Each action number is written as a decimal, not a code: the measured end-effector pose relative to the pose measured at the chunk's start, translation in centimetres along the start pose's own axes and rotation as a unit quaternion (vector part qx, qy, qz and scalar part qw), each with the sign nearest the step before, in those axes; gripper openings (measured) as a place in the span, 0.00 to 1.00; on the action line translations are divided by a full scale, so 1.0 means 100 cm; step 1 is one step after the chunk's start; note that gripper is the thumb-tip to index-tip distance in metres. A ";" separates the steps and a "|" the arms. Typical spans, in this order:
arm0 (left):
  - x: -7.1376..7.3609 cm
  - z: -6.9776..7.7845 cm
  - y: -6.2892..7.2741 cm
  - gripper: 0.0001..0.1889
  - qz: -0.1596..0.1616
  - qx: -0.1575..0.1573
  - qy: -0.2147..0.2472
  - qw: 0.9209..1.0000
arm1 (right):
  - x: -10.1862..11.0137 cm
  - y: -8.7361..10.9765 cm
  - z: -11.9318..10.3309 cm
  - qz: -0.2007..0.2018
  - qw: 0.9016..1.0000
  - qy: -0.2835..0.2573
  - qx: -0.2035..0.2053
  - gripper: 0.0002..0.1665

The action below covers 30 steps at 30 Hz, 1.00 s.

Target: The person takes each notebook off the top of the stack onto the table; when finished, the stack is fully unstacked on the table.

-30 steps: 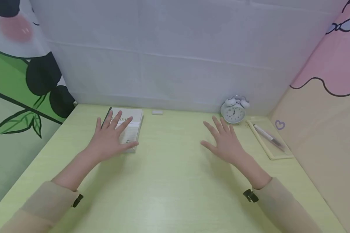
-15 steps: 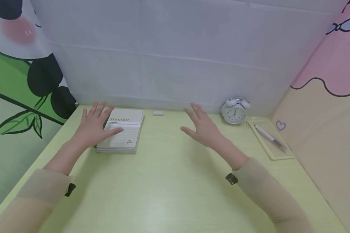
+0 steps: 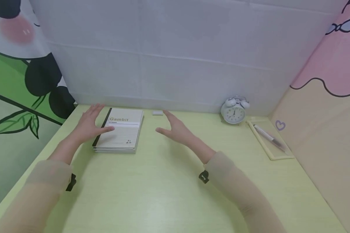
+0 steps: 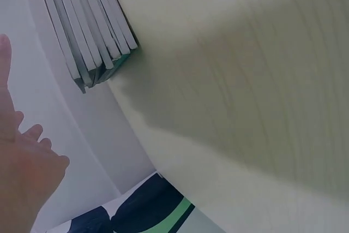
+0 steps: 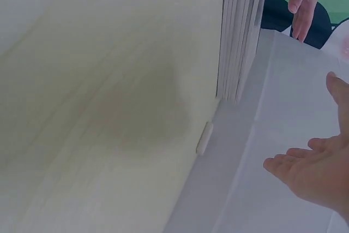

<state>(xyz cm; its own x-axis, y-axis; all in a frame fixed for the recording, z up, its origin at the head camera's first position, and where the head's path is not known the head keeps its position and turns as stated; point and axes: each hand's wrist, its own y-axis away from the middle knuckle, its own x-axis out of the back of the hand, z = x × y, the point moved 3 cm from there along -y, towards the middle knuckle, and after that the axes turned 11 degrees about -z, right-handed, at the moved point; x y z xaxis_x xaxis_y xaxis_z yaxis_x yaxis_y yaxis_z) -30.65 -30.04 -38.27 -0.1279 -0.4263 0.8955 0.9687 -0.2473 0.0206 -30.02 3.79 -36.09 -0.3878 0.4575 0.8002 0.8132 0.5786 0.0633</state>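
A stack of several notebooks [image 3: 121,136], the top one marked "Gambit", lies at the back left of the table. My left hand [image 3: 88,126] is over the stack's left side, fingers extended and thumb spread across the cover's left part. To the right of the stack my right hand [image 3: 176,129] hovers above the table, thumb and fingers apart, holding nothing. Just beyond its fingertips lies a small white eraser-like block [image 3: 157,113]. In the left wrist view the notebooks' edges [image 4: 90,25] stand apart from the left hand. The right wrist view shows both hands away from the stack [image 5: 237,42].
A white twin-bell alarm clock [image 3: 234,110] stands at the back right. Beside it lies a clear zip pouch [image 3: 272,157] with a pen [image 3: 263,133] inside. A pale cloth wall [image 3: 175,58] rises behind the table [image 3: 163,194], and printed panels flank both sides.
My right hand has moved left, from near the clock toward the stack. My left hand has shifted left from over the notebooks to their left side, uncovering the cover.
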 end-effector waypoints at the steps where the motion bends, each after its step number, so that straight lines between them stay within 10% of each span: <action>1: -0.001 -0.002 -0.001 0.58 -0.008 0.005 0.012 1.000 | -0.004 -0.004 0.000 -0.003 1.000 -0.012 -0.005 0.51; 17: -0.024 -0.038 -0.014 0.61 -0.109 0.067 0.110 0.986 | -0.070 -0.053 -0.009 -0.061 0.980 -0.176 -0.067 0.52; 30: -0.033 -0.043 -0.015 0.57 -0.140 0.074 0.125 0.979 | -0.097 -0.081 -0.005 -0.074 0.977 -0.191 -0.053 0.50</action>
<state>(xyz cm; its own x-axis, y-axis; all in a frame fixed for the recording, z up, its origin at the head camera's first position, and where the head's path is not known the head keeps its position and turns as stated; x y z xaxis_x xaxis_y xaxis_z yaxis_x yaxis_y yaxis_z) -32.62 -32.00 -43.20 -0.4236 -0.5646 0.7084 0.9059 -0.2647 0.3307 -32.61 -5.62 -44.07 -0.6224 0.6041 0.4977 0.7681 0.5938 0.2397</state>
